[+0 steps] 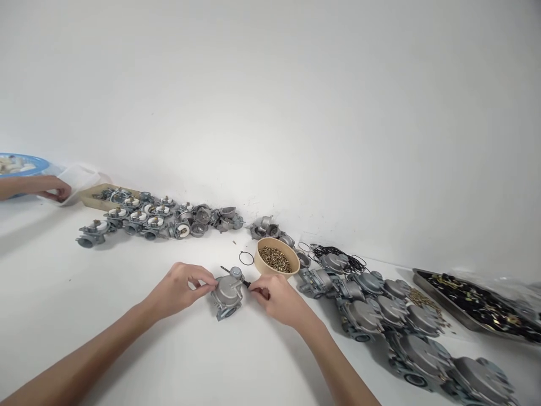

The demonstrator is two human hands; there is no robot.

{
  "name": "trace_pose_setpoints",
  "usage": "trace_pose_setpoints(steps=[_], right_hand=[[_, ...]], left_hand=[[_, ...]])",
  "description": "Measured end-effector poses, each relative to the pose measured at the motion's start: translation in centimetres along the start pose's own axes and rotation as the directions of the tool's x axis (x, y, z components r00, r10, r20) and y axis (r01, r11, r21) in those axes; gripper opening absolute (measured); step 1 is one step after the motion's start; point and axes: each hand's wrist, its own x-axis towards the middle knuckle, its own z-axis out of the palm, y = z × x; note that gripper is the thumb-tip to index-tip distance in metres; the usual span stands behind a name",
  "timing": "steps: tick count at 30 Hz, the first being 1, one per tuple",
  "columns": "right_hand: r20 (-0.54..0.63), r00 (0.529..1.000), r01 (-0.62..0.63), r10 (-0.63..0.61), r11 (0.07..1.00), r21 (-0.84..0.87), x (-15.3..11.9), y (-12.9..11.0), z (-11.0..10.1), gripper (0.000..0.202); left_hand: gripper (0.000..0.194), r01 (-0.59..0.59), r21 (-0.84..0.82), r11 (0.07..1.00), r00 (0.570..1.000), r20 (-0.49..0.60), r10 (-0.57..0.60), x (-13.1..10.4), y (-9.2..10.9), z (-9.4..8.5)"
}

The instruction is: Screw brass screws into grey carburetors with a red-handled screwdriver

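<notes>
A grey metal carburetor (228, 291) stands on the white table between my hands, its round cover facing up. My left hand (182, 286) pinches the left edge of that cover between thumb and fingers. On the other side, my right hand (274, 296) is closed at the black end of a thin dark tool (247, 284), which looks like a screwdriver. Its slim tip pokes out behind the carburetor's upper left, and the middle is hidden by the carburetor body. A black rubber ring (246, 258) lies just behind.
A round tub of brass-coloured screws (256, 260) stands behind my right hand. Carburetors with covers (393, 310) crowd the right; open carburetor bodies (137, 217) fill the back left. A metal tray (460, 320) holds dark parts. Another person's hand (57, 188) reaches in at far left.
</notes>
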Motion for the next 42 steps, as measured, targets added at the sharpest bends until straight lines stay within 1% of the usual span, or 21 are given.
trace_pose_setpoints(steps=[2, 3, 5, 7, 9, 11, 13, 17, 20, 24, 26, 29, 31, 35, 42], right_hand=[[0.048, 0.999, 0.018, -0.018, 1.000, 0.002, -0.1, -0.4, 0.3, 0.020], [0.065, 0.998, 0.022, -0.022, 1.000, 0.002, -0.1, -0.6, 0.5, 0.015], [0.078, 0.997, 0.022, -0.022, 1.000, 0.000, 0.0, -0.9, 1.1, 0.004], [0.068, 0.998, 0.009, -0.009, 1.000, 0.001, 0.3, -1.1, 1.9, 0.008], [0.051, 0.999, -0.008, 0.007, 1.000, 0.011, 0.5, -1.2, 2.6, 0.010], [0.040, 0.999, -0.015, 0.014, 0.999, 0.028, 0.7, -1.1, 3.2, 0.012], [0.034, 0.999, -0.013, 0.011, 0.999, 0.049, 0.7, -1.1, 3.5, 0.014], [0.012, 1.000, 0.002, -0.003, 0.996, 0.088, 0.6, -1.1, 3.3, 0.016], [-0.044, 0.999, 0.005, 0.001, 0.991, 0.132, 0.6, -0.8, 2.6, 0.014], [-0.157, 0.987, 0.004, 0.037, 0.969, 0.248, 0.6, -0.5, 2.0, 0.016], [-0.191, 0.981, 0.030, 0.032, 0.948, 0.316, 0.6, -0.7, 1.9, 0.018], [-0.229, 0.973, 0.104, -0.017, 0.921, 0.374, 0.2, -1.4, 1.9, 0.020], [-0.278, 0.959, 0.160, -0.057, 0.917, 0.364, 0.0, -1.9, 1.8, 0.019], [-0.366, 0.916, 0.279, -0.167, 0.919, 0.279, -0.1, -2.5, 1.6, 0.016], [-0.397, 0.851, 0.416, -0.344, 0.903, 0.109, -0.4, -2.2, 1.8, 0.024]], left_hand=[[0.018, -0.026, 0.002, 1.000, 0.999, -0.021, 0.027, -0.2, 0.3, 0.0], [0.023, -0.043, 0.007, 0.999, 0.999, -0.026, 0.043, -0.4, 0.5, 0.1], [0.042, -0.072, 0.027, 0.997, 0.997, -0.007, 0.072, -0.7, 0.9, 0.6], [0.058, -0.078, 0.070, 0.994, 0.996, 0.035, 0.076, -1.0, 1.4, 1.5], [0.063, -0.057, 0.111, 0.992, 0.997, 0.054, 0.052, -1.2, 1.6, 2.5], [0.060, -0.032, 0.122, 0.992, 0.998, 0.062, 0.024, -1.2, 1.6, 3.2], [0.057, -0.029, 0.090, 0.995, 0.997, 0.078, 0.022, -1.2, 1.5, 3.3], [0.054, -0.052, 0.028, 0.998, 0.993, 0.107, 0.049, -1.0, 1.6, 2.2], [0.052, -0.038, 0.014, 0.999, 0.991, 0.125, 0.036, -1.0, 1.8, 1.5], [0.047, -0.008, 0.000, 1.000, 0.992, 0.127, 0.008, -1.1, 1.8, 1.7], [0.044, 0.010, -0.020, 1.000, 0.992, 0.128, -0.007, -1.1, 1.8, 1.9], [0.041, 0.045, -0.055, 0.997, 0.993, 0.113, -0.038, -1.1, 1.8, 2.2], [0.040, 0.054, -0.070, 0.996, 0.994, 0.096, -0.047, -1.1, 1.8, 2.3], [0.040, 0.049, -0.076, 0.996, 0.996, 0.078, -0.044, -1.1, 1.7, 2.5], [0.040, 0.044, -0.074, 0.996, 0.996, 0.077, -0.038, -1.1, 1.7, 2.7]])
